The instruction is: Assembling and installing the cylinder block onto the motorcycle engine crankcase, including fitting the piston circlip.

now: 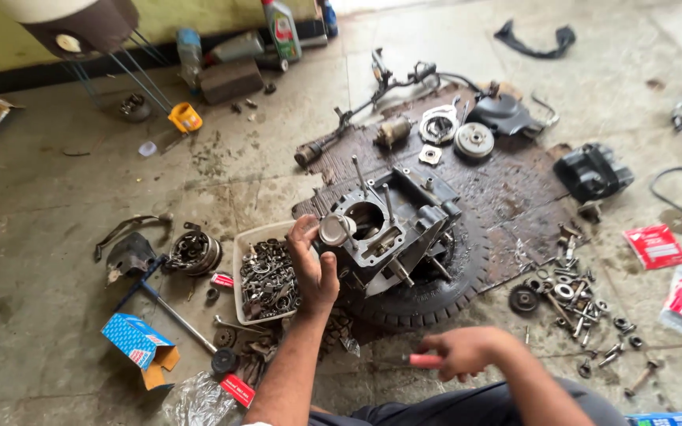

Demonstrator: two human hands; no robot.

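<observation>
Holding the piston (335, 230) steady at the engine block's (388, 229) nine o'clock side, our left hand (313, 268) pinches it, while our right hand (459, 351) grips a red-handled tool (424, 360) at six o'clock; we should keep the piston square to the bore.

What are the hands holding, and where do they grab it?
The left hand pinches a silvery piston by its side. The right hand grips a tool's red handle.

Red-handled tool (424, 360) mostly hidden inside right hand (461, 352), its tip blurred; tray (240, 251) contents too small to sort; tyre (436, 296) largely covered by engine block (388, 229); blue box (668, 419) cut off at near edge.
</observation>
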